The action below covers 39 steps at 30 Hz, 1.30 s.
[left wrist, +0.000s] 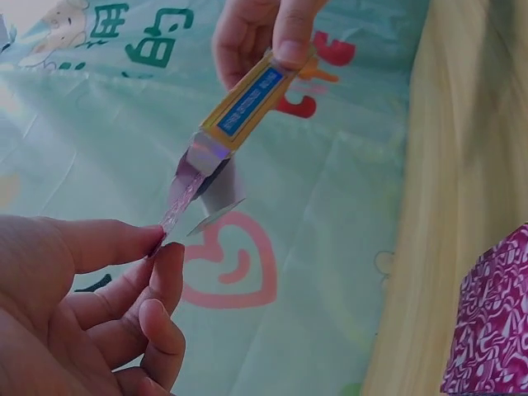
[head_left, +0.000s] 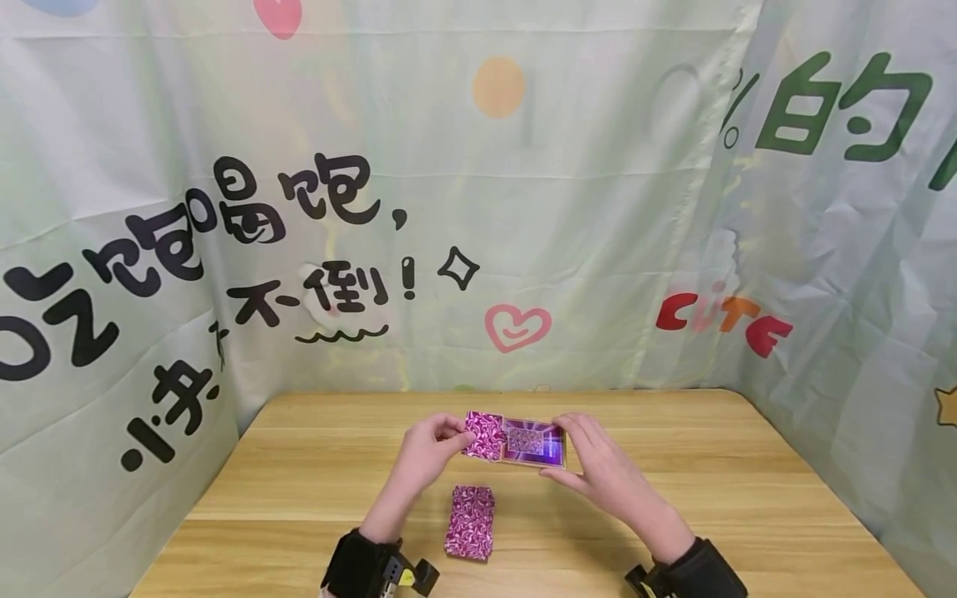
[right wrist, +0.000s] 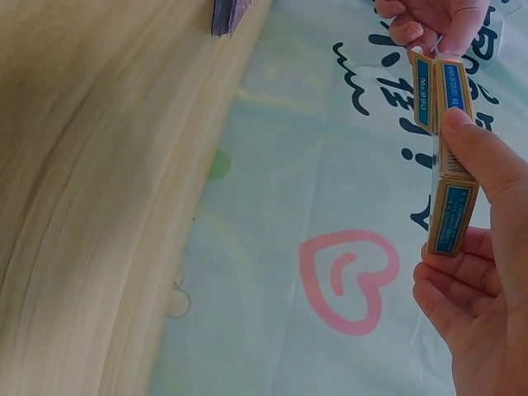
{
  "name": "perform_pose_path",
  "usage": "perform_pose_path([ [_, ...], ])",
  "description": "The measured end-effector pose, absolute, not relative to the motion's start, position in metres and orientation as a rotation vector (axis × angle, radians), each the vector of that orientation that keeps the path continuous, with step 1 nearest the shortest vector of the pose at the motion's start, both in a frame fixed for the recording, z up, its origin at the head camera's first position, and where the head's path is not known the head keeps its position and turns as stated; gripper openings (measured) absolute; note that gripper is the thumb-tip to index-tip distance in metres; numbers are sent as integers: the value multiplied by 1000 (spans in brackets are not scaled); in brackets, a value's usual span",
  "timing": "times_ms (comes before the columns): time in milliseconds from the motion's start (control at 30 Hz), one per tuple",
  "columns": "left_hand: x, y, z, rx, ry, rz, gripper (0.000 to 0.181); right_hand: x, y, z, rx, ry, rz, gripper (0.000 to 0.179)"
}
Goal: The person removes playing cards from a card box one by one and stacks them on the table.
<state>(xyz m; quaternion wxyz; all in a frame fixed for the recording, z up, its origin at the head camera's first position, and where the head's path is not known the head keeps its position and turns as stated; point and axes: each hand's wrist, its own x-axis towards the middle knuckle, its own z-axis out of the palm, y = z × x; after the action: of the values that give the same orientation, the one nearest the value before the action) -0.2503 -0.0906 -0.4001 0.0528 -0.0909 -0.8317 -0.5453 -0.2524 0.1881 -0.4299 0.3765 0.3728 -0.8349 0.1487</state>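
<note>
My left hand (head_left: 428,453) pinches the end of a thin stack of pink-and-white patterned cards (head_left: 484,435) between thumb and fingers. The other end of the cards meets the open end of a purple card box (head_left: 537,443); how deep they sit inside is hidden. My right hand (head_left: 601,465) grips the box by its far end, thumb on one edge and fingers on the other. In the left wrist view, flaps stand out at the mouth of the box (left wrist: 247,103), whose narrow side is gold and blue. Below the hands, a second stack of patterned cards (head_left: 471,523) lies on the table.
The light wooden table (head_left: 299,482) carries the card stack near its front middle. Printed curtains (head_left: 598,216) hang behind the table and along both sides. Black bands with small cameras (head_left: 366,565) are strapped round both wrists.
</note>
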Motion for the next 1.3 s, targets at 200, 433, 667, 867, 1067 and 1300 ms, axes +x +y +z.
perform_pose_path([
  [200, -251, -95, -396, -156, -2482, -1729, 20, -253, 189, -429, 934, -2148, 381, 71],
  [433, -256, -100, -397, -45, -2330, -1771, 21, -252, 190, -428, 913, -2172, 367, 72],
  [667, -258, -104, -397, 33, -2247, -1750, 17, -252, 191, -428, 911, -2178, 375, 71],
  [867, -262, -104, -408, -53, -2425, -1753, 15, -252, 191, -428, 910, -2167, 380, 71],
  [1067, -266, -101, -427, -209, -2668, -1674, 12, -251, 191, -427, 907, -2187, 386, 71],
  [1300, -265, -95, -446, -228, -2894, -1532, 14, -251, 191, -426, 902, -2186, 375, 71],
])
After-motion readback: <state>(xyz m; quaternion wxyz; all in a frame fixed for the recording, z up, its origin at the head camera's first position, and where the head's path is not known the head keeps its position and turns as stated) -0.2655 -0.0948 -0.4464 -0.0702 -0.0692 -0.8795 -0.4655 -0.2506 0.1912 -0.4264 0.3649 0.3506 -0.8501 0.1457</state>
